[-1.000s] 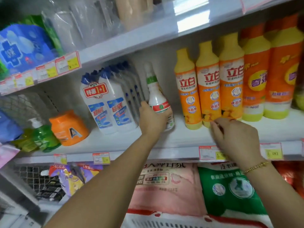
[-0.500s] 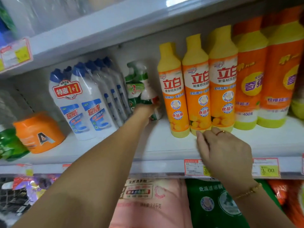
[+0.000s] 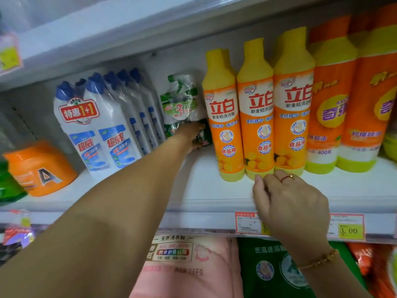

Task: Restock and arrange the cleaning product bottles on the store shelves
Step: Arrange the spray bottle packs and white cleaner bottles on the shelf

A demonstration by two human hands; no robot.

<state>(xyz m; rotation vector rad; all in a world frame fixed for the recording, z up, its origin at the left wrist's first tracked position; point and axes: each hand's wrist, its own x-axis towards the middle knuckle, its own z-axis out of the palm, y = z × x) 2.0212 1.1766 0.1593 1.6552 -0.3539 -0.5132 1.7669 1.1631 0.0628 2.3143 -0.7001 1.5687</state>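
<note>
Far left, the orange tub marked with an A sat at the shelf's end, and next to it the row of blue-capped white bottles ran back in file, untouched. Then the action: the left hand, which a second ago carried a small white bottle near the front edge, had driven deep into the gap and now sat at the foot of the green-and-white wrapped pack at the back, between the blue-capped row and the yellow dish-soap bottles. That small bottle could no longer be picked out on its own. Only the back of the hand showed, so I could not tell whether it gripped or merely pushed. Right of it, the three yellow bottles stood upright, shoulder to shoulder, labels forward. The right hand had hardly shifted: released, gripping nothing, fingers loosely bent on the shelf with the tips at the yellow bottles' bases. Further right stood the taller orange bottles. My read: the gap was being filled, and the front of that slot probably wanted facing up next.
</note>
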